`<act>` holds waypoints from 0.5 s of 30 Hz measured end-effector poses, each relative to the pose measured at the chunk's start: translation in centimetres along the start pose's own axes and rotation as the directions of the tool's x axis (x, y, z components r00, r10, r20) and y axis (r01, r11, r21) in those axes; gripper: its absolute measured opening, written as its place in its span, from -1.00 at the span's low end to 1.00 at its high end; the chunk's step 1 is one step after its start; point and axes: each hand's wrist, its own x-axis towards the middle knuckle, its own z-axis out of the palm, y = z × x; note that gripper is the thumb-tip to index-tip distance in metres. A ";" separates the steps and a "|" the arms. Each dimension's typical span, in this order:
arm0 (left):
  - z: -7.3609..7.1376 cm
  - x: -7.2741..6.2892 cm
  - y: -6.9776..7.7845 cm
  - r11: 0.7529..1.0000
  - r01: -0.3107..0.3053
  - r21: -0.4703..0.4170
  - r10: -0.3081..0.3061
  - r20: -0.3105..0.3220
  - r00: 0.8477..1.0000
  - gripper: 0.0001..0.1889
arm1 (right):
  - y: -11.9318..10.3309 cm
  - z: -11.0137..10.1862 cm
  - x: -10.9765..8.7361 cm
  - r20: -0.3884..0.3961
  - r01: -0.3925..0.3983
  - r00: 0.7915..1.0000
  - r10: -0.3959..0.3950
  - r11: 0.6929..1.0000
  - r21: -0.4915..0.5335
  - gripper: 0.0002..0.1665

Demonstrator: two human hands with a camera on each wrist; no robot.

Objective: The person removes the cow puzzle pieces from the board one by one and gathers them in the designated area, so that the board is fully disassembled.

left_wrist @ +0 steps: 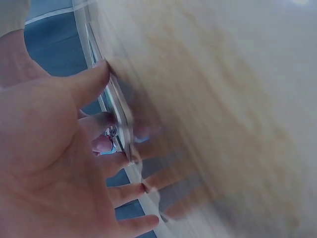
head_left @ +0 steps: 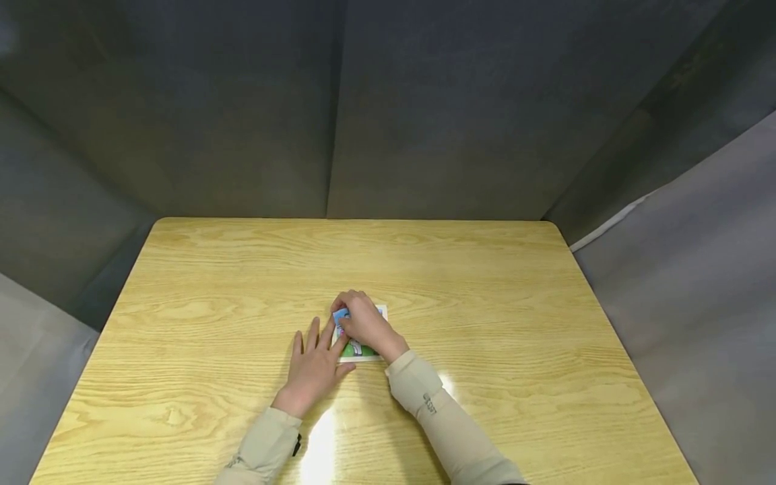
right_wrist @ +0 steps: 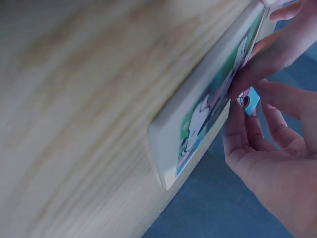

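Observation:
A small picture puzzle board [head_left: 367, 359] with a white border lies flat on the table, its picture showing green, blue and pink parts. In the right wrist view its raised white frame [right_wrist: 166, 144] stands out from the wood. My right hand [head_left: 366, 323] pinches a small blue and pink puzzle piece [right_wrist: 252, 100] between thumb and fingers, close over the board's left part. At the board's left edge my left hand [head_left: 312, 374] spreads its fingers, with the thumb by the near edge [left_wrist: 94, 82] and the index finger reaching onto the picture. My right hand covers the board's upper part.
The light wood table [head_left: 515, 323] extends around the board on all sides. Dark grey panels [head_left: 242, 135] stand behind its far edge, and grey cloth [head_left: 697, 303] hangs along the right side.

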 end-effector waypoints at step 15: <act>-0.1 0.0 0.0 1.000 0.009 0.007 -0.009 -0.002 1.000 -0.33 | 0.8 0.1 -0.1 -0.042 0.020 0.999 -0.015 0.991 0.131 -0.84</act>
